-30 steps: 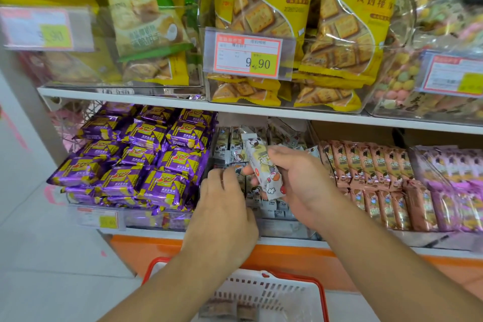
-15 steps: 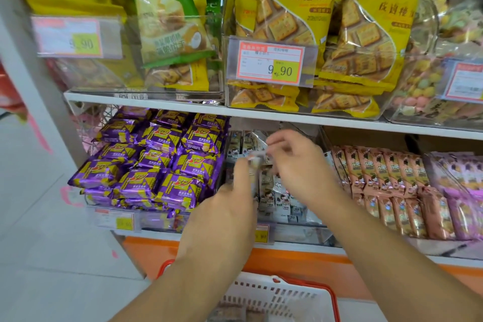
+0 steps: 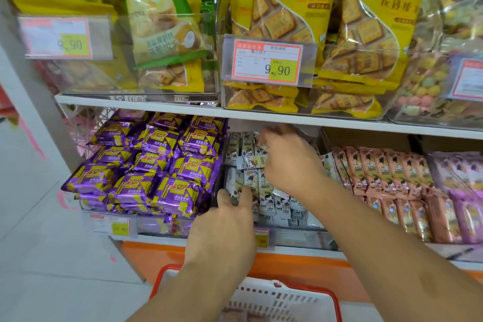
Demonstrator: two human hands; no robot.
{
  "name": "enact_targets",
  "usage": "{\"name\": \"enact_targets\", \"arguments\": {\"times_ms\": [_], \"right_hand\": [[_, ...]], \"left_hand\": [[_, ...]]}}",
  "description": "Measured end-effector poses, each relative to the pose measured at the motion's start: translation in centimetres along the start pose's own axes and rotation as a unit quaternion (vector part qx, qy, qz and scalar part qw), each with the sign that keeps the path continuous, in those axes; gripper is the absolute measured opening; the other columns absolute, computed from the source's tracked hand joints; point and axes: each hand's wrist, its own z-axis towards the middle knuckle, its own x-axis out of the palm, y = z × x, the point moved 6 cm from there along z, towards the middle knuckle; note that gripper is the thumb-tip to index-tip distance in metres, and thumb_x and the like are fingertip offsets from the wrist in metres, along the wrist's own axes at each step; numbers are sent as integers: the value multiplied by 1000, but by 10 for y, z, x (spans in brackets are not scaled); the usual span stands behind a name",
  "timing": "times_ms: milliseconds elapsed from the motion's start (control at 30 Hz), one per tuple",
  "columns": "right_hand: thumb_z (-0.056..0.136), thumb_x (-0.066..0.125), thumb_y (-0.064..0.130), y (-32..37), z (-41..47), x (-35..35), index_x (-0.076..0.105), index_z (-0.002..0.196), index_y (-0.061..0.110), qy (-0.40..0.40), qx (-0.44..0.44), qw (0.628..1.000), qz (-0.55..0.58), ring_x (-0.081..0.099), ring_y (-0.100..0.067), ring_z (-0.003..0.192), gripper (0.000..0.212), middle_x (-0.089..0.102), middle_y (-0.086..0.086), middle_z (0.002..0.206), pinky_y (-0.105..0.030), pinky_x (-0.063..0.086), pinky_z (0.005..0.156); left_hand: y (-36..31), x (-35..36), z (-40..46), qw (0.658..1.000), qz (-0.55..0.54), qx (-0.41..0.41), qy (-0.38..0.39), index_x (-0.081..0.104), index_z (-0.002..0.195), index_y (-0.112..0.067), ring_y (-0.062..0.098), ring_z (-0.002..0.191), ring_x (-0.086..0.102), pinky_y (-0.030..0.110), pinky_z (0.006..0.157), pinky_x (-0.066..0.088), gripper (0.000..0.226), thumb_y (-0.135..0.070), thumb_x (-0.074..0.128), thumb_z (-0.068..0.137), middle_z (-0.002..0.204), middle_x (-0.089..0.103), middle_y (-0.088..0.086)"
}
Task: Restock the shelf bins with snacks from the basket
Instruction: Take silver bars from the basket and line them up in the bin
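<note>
Presently: left hand [image 3: 230,219] pinching white snack pack [image 3: 233,181] at bin's [image 3: 295,239] nine o'clock, squaring rows; right hand [image 3: 290,159] spread, pressing packs at twelve o'clock.

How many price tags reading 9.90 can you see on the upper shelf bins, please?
2. One price tag is on the far-left bin's front, blurred; the other price tag is on the middle bin's front. A third tag at the right edge is cut off, unreadable.

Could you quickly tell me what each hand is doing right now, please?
Left hand: fingers pinch a white snack pack at the bin's front.
Right hand: over the white packs, blurred; grip cannot be told.
</note>
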Motion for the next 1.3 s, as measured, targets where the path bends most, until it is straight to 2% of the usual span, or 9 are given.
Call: {"name": "enact_targets", "arguments": {"times_ms": [133,300,433,567,700,767,933,1133,1300], "right_hand": [[85,72,27,-13,8,5,54,132,14,-16,66,997,-45,60,-37,110,52,61,-12,120,-42,54,77],[81,71,12,-24,12,9,65,118,11,-26,89,996,9,66,-36,97,37,68,-12,99,-36,53,69],[83,65,3,-31,11,8,62,125,16,-38,89,993,64,65,-36,86,44,67,-13,99,-40,58,71],[93,59,4,-30,24,9,57,135,20,-7,79,992,103,60,-36,104,45,61,-13,122,-35,49,77],[95,50,8,-13,59,17,65,114,34,64,45,988,130,59,-24,107,35,60,3,117,-33,48,88],[97,46,10,-9,68,24,67,117,31,102,22,987,126,60,-24,114,35,63,1,128,-37,50,97],[99,51,10,-28,67,27,57,105,14,103,48,993,43,58,-27,80,9,58,-8,94,-35,46,65],[80,82,21,-38,48,32,70,108,33,175,-51,980,79,63,-13,99,33,66,10,109,-32,57,88],[80,78,17,-26,52,31,71,111,33,155,-85,984,31,65,-17,98,35,67,10,107,-35,59,86]], "left_hand": [[0,7,2,1000,3,-19,12,4,153,-13,33,93,73,35,61,41,71,-9,43,94,149,45,13],[0,3,3,1000,11,-26,-1,20,149,-7,29,87,72,32,58,41,61,-12,46,93,163,9,14],[-1,-5,2,999,-9,-27,-29,17,150,-10,24,87,69,31,57,41,67,-15,51,92,153,17,12],[-12,-21,9,992,-47,62,-98,37,137,-15,26,121,49,34,75,52,57,-19,61,86,142,31,7],[-16,-32,35,980,-70,110,-149,54,127,-10,33,125,46,42,99,49,51,-13,61,76,139,44,11],[-16,-32,55,984,-80,99,-126,49,134,-8,34,139,36,42,112,40,53,-14,54,82,148,36,13],[-10,-15,97,999,-22,23,-2,33,152,3,40,153,15,48,124,24,62,-31,35,101,165,17,25],[-17,-16,95,999,26,-28,1,29,154,7,44,145,20,49,119,27,70,-41,22,104,162,22,27],[-20,-14,95,1000,3,-25,-15,23,156,6,42,150,14,49,120,21,72,-44,26,104,165,18,25]]}}
